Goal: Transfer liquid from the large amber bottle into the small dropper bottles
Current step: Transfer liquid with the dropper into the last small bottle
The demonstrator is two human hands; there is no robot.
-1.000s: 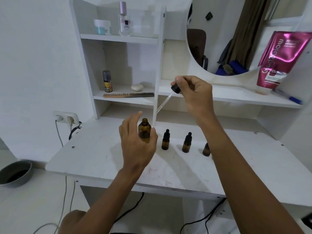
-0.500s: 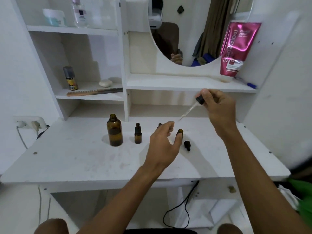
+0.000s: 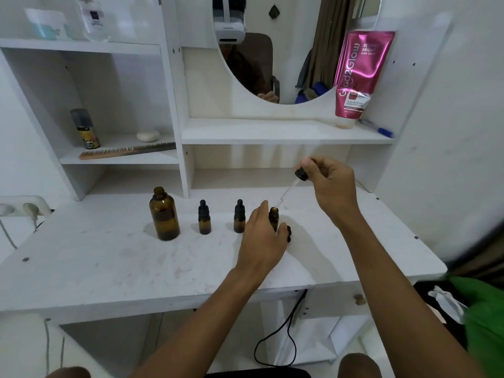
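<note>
The small uncapped amber glass dropper bottle (image 3: pixel 273 218) stands at frame centre on the white table (image 3: pixel 109 257). My left hand (image 3: pixel 263 238) wraps its fingers round it so it won't tip. My right hand (image 3: pixel 328 184) pinches the black-bulbed glass dropper (image 3: pixel 289 188), tip slanted just over the mouth. The tall open amber glass bottle (image 3: pixel 164 214) waits further left.

Right hand (image 3: pixel 331 184) holds dropper (image 3: pixel 289 188) over left-held small bottle (image 3: pixel 273 218).
</note>
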